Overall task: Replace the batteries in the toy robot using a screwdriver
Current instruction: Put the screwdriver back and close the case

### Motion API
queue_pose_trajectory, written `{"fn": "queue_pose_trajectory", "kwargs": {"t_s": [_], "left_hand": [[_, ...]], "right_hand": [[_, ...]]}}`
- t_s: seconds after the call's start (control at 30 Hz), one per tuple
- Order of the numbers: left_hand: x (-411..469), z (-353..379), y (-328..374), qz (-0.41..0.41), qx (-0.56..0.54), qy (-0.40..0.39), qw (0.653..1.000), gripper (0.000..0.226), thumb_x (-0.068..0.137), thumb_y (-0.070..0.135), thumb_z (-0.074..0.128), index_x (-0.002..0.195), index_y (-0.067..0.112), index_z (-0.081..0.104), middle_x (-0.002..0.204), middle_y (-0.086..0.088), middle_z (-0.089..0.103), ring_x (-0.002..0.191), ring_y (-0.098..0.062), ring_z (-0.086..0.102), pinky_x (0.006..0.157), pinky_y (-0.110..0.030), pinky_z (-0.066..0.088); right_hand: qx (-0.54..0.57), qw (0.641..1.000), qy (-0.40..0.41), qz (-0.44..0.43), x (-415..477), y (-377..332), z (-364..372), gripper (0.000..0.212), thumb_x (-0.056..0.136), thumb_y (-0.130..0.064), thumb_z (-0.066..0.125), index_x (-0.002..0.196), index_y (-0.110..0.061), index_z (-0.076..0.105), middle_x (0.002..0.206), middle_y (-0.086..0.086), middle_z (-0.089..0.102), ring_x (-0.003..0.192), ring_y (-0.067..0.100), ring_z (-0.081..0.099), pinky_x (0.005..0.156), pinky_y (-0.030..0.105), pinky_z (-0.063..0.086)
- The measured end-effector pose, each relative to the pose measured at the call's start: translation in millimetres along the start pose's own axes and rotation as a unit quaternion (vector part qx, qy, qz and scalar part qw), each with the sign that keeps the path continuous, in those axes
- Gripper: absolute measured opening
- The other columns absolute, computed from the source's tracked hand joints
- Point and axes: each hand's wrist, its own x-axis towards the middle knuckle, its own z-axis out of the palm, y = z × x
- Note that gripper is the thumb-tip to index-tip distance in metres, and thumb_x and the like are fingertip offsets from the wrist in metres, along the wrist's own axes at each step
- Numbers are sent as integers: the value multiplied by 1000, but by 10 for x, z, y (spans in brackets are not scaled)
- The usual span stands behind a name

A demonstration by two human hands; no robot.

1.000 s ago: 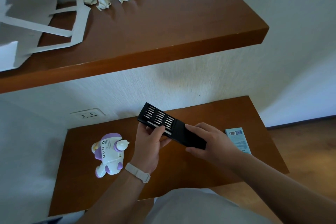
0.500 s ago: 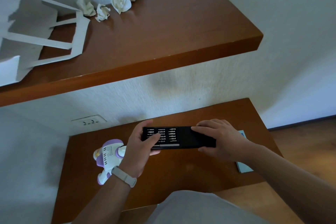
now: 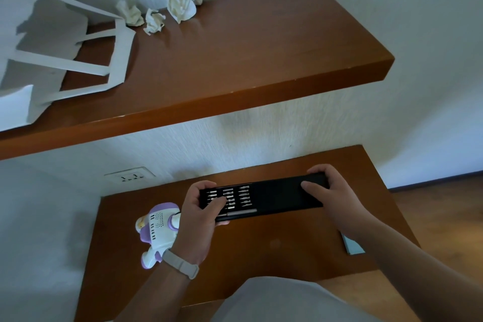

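Note:
A long black screwdriver kit [image 3: 271, 197] is held level above the lower wooden shelf [image 3: 261, 251]. Its tray is slid partly out to the left, showing rows of silver bits and a slim driver handle along the front edge. My left hand [image 3: 200, 213] grips the tray end, thumb on the bits. My right hand [image 3: 332, 195] holds the black sleeve at the right end. The white and purple toy robot [image 3: 156, 230] lies on its side on the shelf, just left of my left wrist and partly hidden by it.
A pale blue pack [image 3: 352, 244] lies on the shelf under my right forearm. A wall socket [image 3: 130, 176] sits above the shelf's back left. The upper shelf [image 3: 235, 65] carries crumpled paper balls [image 3: 180, 4] and a white tote bag [image 3: 60, 47].
The kit has swung from a diagonal tilt to level across the shelf. The tray has slid further out of the sleeve, and my hands have moved apart.

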Motion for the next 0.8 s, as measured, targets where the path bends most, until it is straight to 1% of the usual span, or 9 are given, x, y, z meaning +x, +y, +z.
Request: {"fn": "queue_pose_trajectory", "kwargs": {"t_s": [0.1, 0.17, 0.2, 0.33, 0.4, 0.47, 0.53, 0.67, 0.8], "left_hand": [[-42, -9, -23, 2, 3, 3, 1000, 41, 92, 0, 64, 94, 41, 66, 91, 13, 71, 93, -14, 74, 59, -28, 59], [-67, -8, -40, 1, -5, 2, 1000, 36, 92, 2, 66, 96, 38, 67, 93, 7, 71, 93, -18, 74, 60, -30, 59], [-85, 8, -50, -3, -6, -2, 1000, 34, 91, 4, 67, 96, 37, 66, 95, 5, 71, 92, -20, 74, 60, -30, 59], [-154, 105, -97, -18, 14, -15, 1000, 30, 90, 11, 71, 97, 40, 64, 93, 8, 70, 93, -17, 73, 61, -29, 59], [-146, 104, -87, -23, 6, -3, 1000, 28, 85, 16, 76, 103, 32, 62, 98, 0, 69, 94, -18, 73, 61, -29, 58], [-131, 89, -73, -25, 6, -1, 1000, 36, 75, 25, 76, 107, 25, 60, 104, -7, 67, 93, -20, 73, 61, -30, 58], [-134, 110, -72, -26, 12, -14, 999, 40, 73, 27, 75, 110, 23, 58, 106, -11, 66, 93, -19, 73, 63, -31, 59], [-173, 217, -130, -24, 16, -37, 999, 33, 85, 18, 75, 111, 27, 58, 110, -10, 63, 96, -14, 71, 65, -31, 60], [-176, 209, -130, -32, 8, -37, 999, 37, 74, 27, 76, 106, 36, 61, 111, -10, 62, 95, -16, 72, 66, -33, 60]], "right_hand": [[31, 999, -1, 38, -29, -11, 87, 22, 89, -24, 70, 105, -31, 56, 107, 7, 58, 95, 28, 63, 78, 42, 57], [32, 999, -8, 42, -54, -15, 125, 22, 89, -23, 70, 104, -31, 56, 106, 7, 58, 96, 27, 63, 81, 46, 58], [26, 999, -16, 40, -71, -24, 150, 23, 89, -24, 70, 104, -31, 55, 106, 6, 58, 95, 26, 63, 80, 44, 59], [9, 999, -30, 39, -146, -53, 311, 25, 89, -25, 70, 105, -33, 52, 106, 5, 57, 91, 22, 65, 65, 24, 58], [9, 999, -30, 37, -158, -73, 338, 26, 90, -26, 70, 105, -34, 51, 106, 4, 57, 90, 20, 65, 61, 19, 55], [17, 999, -35, 34, -161, -102, 340, 26, 90, -26, 69, 105, -35, 51, 106, 4, 57, 86, 19, 67, 59, 17, 54], [36, 997, -54, 40, -171, -145, 382, 27, 90, -24, 69, 105, -35, 50, 107, 5, 57, 81, 17, 70, 60, 20, 56], [60, 992, -103, 45, -215, -177, 582, 34, 89, -24, 69, 109, -39, 47, 111, 6, 58, 84, 19, 73, 63, 26, 58], [23, 994, -94, 54, -247, -168, 694, 41, 92, -31, 65, 121, -39, 38, 110, 3, 55, 88, 21, 68, 60, 19, 55]]}}
